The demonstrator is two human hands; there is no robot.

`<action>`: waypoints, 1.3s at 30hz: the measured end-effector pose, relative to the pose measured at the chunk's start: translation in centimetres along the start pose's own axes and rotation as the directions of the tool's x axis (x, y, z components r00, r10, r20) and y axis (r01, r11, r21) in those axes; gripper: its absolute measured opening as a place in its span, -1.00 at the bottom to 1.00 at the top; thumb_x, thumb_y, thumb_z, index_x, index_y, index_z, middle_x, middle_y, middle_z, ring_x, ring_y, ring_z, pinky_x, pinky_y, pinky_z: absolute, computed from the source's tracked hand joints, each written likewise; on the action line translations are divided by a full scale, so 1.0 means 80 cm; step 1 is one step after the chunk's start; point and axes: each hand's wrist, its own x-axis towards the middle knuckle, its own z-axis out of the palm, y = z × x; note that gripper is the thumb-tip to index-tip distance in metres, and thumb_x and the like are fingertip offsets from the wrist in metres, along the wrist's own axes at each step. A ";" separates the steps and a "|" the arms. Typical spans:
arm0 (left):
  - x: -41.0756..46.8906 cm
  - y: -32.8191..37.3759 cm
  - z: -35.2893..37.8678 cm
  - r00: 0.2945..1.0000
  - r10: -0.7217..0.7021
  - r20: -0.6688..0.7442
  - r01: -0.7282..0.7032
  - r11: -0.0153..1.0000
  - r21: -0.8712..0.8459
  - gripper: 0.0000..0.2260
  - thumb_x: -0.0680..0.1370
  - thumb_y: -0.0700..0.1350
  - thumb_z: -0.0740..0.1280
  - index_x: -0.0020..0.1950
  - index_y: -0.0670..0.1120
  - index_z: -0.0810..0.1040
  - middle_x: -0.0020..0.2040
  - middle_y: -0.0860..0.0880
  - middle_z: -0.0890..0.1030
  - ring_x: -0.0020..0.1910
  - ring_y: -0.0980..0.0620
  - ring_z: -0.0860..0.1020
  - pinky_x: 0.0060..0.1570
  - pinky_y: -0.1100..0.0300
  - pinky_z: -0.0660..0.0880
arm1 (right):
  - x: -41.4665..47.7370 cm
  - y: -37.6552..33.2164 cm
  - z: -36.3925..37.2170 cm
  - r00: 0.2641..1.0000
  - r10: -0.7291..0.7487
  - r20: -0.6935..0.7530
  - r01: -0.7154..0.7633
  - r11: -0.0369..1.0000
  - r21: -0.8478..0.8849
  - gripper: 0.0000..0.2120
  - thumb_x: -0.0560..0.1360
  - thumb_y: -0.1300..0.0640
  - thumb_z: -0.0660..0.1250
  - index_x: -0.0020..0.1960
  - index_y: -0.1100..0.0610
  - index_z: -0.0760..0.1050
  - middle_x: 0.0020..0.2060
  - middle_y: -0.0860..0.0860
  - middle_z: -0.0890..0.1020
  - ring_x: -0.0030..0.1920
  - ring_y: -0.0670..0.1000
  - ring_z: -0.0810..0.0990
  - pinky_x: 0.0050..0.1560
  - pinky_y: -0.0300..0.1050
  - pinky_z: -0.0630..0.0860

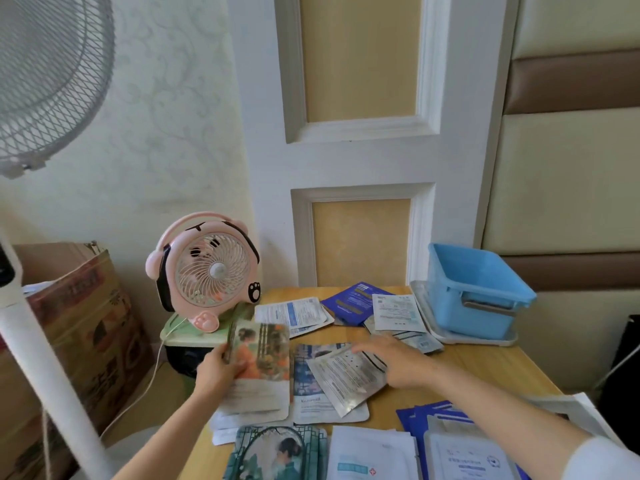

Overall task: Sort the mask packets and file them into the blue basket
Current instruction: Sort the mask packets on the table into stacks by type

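Foil-laminate sachets of this kind are judged light, thin, flexible and slick-faced. A stack is likely to slide apart unless it is pinched across a short edge or squared against the table first. The left hand grips the orange-printed packets by their left edge, at least two of them, raised off the surface. The right hand is well apart from it and lies flat, fingers extended, on one silver packet. That packet overlaps one blue-illustrated packet. Farther back lie at least two white packets, the dark blue packets and one white printed packet. At the near edge are one teal-illustrated packet, a white stack and a blue stack. Overlap prevents an exact total. The one blue basket stands on one tray at the far right of the table, and no packet shows inside it. Filing upright on edge is advised.
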 end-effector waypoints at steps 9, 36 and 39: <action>-0.006 -0.008 0.027 0.969 0.161 0.190 -0.245 0.744 0.621 -0.23 0.22 0.49 0.24 0.38 0.26 0.25 0.40 0.02 0.20 0.35 -0.08 0.22 0.34 0.00 0.20 | -0.002 0.020 0.029 1.000 -0.017 -0.001 0.016 0.987 -0.159 -0.43 0.52 0.32 0.05 0.42 -0.14 0.27 0.44 -0.10 0.30 0.42 -0.04 0.29 0.41 -0.07 0.24; -0.134 0.146 0.046 0.670 0.395 0.629 -0.503 0.864 -0.008 -0.88 0.48 -0.18 0.41 -0.25 -0.08 0.53 -0.37 -0.01 0.54 -0.44 0.14 0.49 -0.34 0.24 0.44 | -0.060 -0.053 -0.114 0.929 -0.079 -0.362 0.136 0.981 0.135 -0.90 0.35 0.10 0.48 -0.15 0.01 0.62 -0.23 -0.08 0.63 -0.14 -0.09 0.55 -0.08 -0.14 0.47; -0.138 0.154 0.053 0.646 0.489 0.586 -0.667 0.735 0.120 -0.88 0.47 -0.15 0.41 -0.05 -0.16 0.61 -0.18 -0.10 0.64 -0.19 -0.02 0.58 -0.13 0.14 0.48 | -0.086 -0.057 -0.122 0.950 -0.147 -0.277 0.134 0.989 -0.063 -0.80 0.33 -0.05 0.48 -0.05 -0.09 0.60 -0.22 -0.23 0.57 -0.12 -0.22 0.44 -0.04 -0.30 0.31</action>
